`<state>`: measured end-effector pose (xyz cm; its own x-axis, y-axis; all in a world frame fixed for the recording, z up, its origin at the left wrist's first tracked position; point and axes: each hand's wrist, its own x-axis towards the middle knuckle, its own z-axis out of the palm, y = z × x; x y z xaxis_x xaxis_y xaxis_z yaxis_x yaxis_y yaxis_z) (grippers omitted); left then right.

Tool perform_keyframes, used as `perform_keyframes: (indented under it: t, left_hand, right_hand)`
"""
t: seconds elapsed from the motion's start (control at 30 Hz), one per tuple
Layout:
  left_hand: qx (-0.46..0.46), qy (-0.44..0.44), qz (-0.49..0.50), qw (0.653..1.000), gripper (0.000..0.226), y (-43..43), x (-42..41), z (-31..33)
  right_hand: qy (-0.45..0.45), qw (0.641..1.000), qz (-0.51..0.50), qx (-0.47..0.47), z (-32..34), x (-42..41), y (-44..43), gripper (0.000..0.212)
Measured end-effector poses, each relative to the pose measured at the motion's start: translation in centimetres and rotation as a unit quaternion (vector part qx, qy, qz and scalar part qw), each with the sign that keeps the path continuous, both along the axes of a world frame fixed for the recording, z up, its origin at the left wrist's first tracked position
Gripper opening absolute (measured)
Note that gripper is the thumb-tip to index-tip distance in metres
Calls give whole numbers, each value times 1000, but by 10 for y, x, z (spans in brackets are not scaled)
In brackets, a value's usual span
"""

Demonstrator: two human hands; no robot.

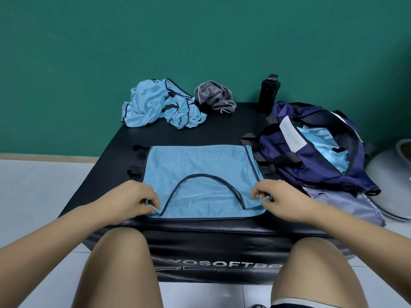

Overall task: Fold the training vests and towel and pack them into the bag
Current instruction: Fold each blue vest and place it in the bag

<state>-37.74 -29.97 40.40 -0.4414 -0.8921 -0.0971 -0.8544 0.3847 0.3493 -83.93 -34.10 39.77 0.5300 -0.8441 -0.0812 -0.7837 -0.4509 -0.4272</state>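
Note:
A light blue mesh training vest (195, 165) with dark trim lies flat on the black padded box (222, 130) in front of me. My left hand (135, 200) pinches its near left shoulder strap. My right hand (278, 200) pinches the near right strap. Crumpled blue vests (155, 104) lie in a heap at the back left, beside a bunched grey striped towel (214, 95). The navy bag (315, 152) stands open at the right with blue fabric inside.
A black bottle (268, 92) stands at the back edge behind the bag. A pale grey pouch (347, 204) lies under the bag's near end. A grey round object (391, 174) sits on the floor at the far right. My bare knees are against the box's front.

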Motion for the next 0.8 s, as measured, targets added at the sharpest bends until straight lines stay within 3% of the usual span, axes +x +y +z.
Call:
perform_keyframes:
  t: [0.2, 0.33, 0.43, 0.63, 0.8]
  left_hand:
    - [72, -13, 20, 997, 13, 8, -2, -8]
    - [101, 22, 69, 992, 21, 5, -9, -2]
    - [72, 60, 97, 991, 23, -12, -12, 4]
    - [-106, 86, 132, 982, 12, -72, -19, -12]
    - [-97, -39, 133, 986, 58, -109, -26, -39]
  right_hand:
    - [142, 986, 70, -55, -23, -5, 4, 32]
    - [157, 984, 69, -44, -12, 2, -2, 17]
    - [143, 983, 50, -104, -7, 14, -21, 13]
    - [137, 980, 0, -146, -26, 52, -75, 44]
    - [116, 985, -13, -125, -48, 83, -105, 62]
